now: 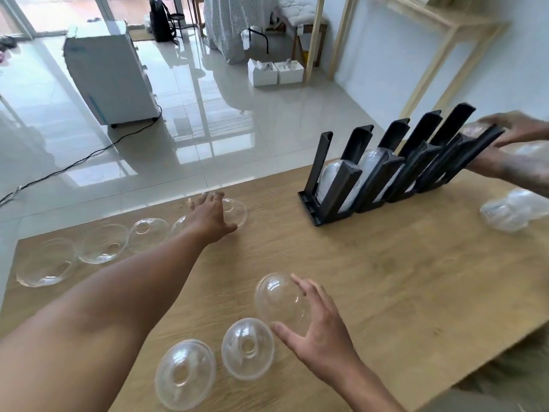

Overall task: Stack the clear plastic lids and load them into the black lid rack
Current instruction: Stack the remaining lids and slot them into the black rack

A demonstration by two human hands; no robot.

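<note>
Both hands work a scatter of clear dome lids on a wooden table (386,278): the left hand (208,217) reaches far out with fingers extended over the far lid (236,214) at the end of a row, while the right hand (319,331) curls thumb and fingers round the near lid (280,301), tipped on its edge. Two more lids (248,349) lie just beside it — loose, unstacked. At the table's far right stands the black lid rack (380,171), its two leftmost slots already holding lids; a second person's hands (517,135) are at its right end, blurred.

Risks, as judged: the thin domes look slippery and light, so a hasty two-handed grab could send one skidding off the front edge. Lids nested crooked might jam in a slot. With another person's hands on the rack, a nudge could shift or tip it mid-load.
</note>
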